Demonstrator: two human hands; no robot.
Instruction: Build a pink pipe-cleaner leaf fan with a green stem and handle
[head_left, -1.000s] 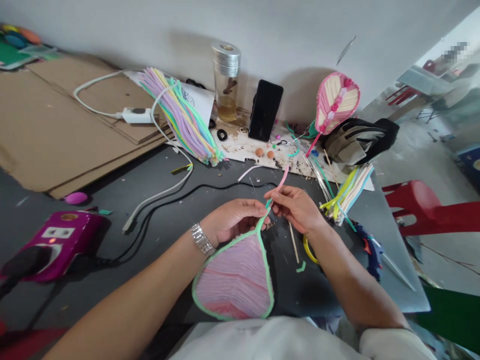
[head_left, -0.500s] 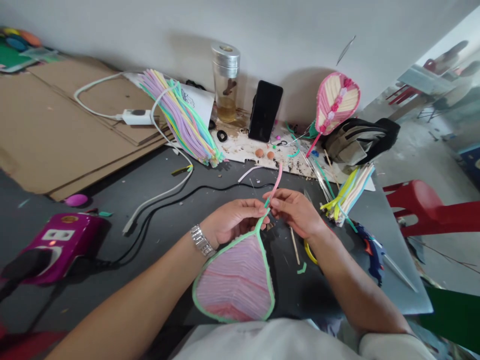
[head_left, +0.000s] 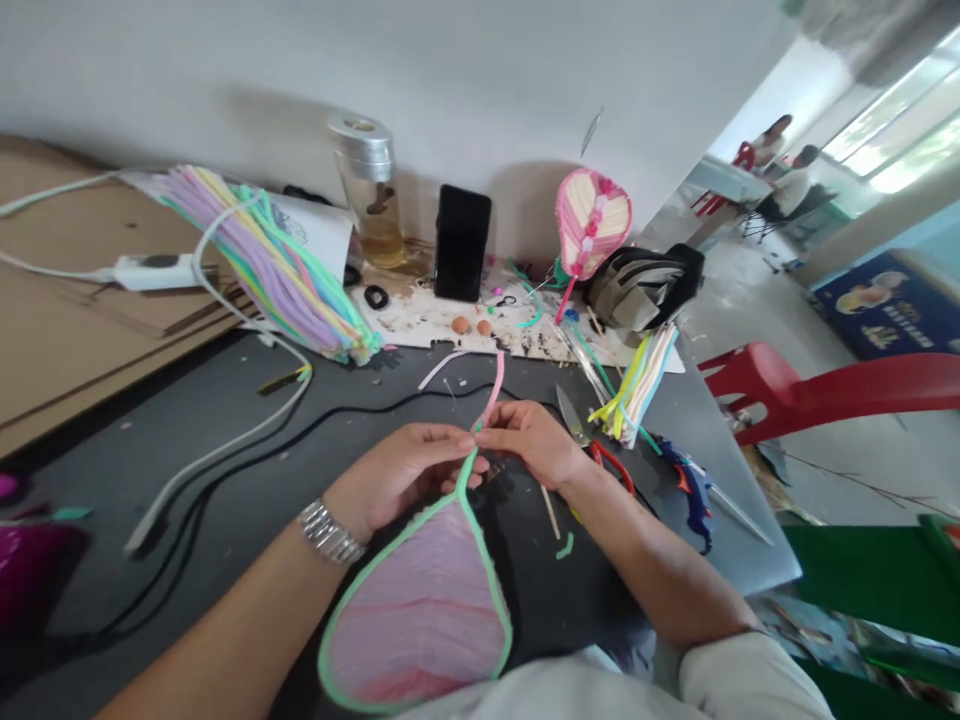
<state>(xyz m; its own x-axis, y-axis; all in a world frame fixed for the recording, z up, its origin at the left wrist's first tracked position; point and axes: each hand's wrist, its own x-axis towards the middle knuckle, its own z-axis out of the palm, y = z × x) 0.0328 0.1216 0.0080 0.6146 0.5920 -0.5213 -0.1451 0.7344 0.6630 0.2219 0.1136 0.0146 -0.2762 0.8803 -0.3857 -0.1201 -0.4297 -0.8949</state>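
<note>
A leaf-shaped fan (head_left: 424, 610), filled with lilac and pink pipe cleaners and edged in mint green, lies below my hands, its narrow handle pointing away from me. My left hand (head_left: 409, 468) pinches that green handle between thumb and fingers. Close against it, my right hand (head_left: 531, 442) has its thumb and forefinger closed on the upper end of the handle, where green meets pink. From this grip a pink pipe cleaner (head_left: 496, 378) sticks up toward the wall. The exact contact under the fingertips is hidden.
Behind stand a phone (head_left: 462, 243), a glass bottle (head_left: 379, 215) and a finished pink fan (head_left: 592, 222). Pipe cleaner bundles (head_left: 277, 270) lie left and right. Red-handled scissors (head_left: 611, 465) and a glue gun (head_left: 690, 485) rest at right. Cables (head_left: 247, 455) cross the left side.
The view has swung right, so everything sits further left. My hands stay on the handle, and my right fingers are now pressed at the green-pink joint; the scissors show more fully.
</note>
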